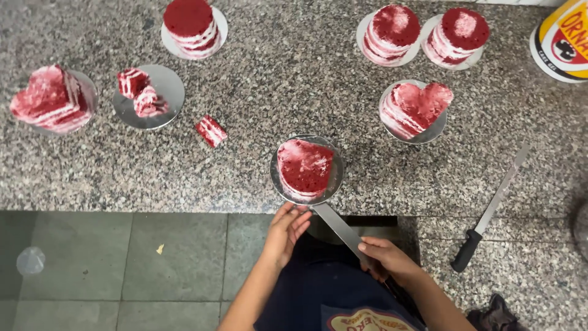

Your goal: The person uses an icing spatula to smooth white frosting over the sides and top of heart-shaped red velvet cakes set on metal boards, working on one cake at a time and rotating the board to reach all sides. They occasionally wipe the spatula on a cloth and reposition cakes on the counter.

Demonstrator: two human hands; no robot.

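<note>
Heart-shaped red cake [304, 167] sits on a round metal board [335, 178] at the near edge of the granite counter [275, 73]; the left hand [286, 232] reaches up from below with fingers loosely curled, fingertips touching the board's near rim; the right hand [384, 257] is closed around the handle end of a long flat blade [338, 228], whose tip runs up under the near side of the board.

Around it, a second heart cake [415, 107] on its own board lies to the right and a little farther back; two round layered cakes [392, 30] [460, 32] stand side by side at the far right; another round one [191, 23] stands at the far middle; a third heart cake [50, 98] rests at the far left. Beside that, a metal board [164, 92] carries two cut-off scraps (red and white layers showing), and one loose scrap [211, 131] lies on the bare counter, well clear of the hands. A black-handled knife [490, 208] lies slanted on the counter to the right, apart from the right hand; a yellow and white tub [560, 40] stands in the far right corner; a dark cloth [493, 311] is bunched at the lower right.
</note>
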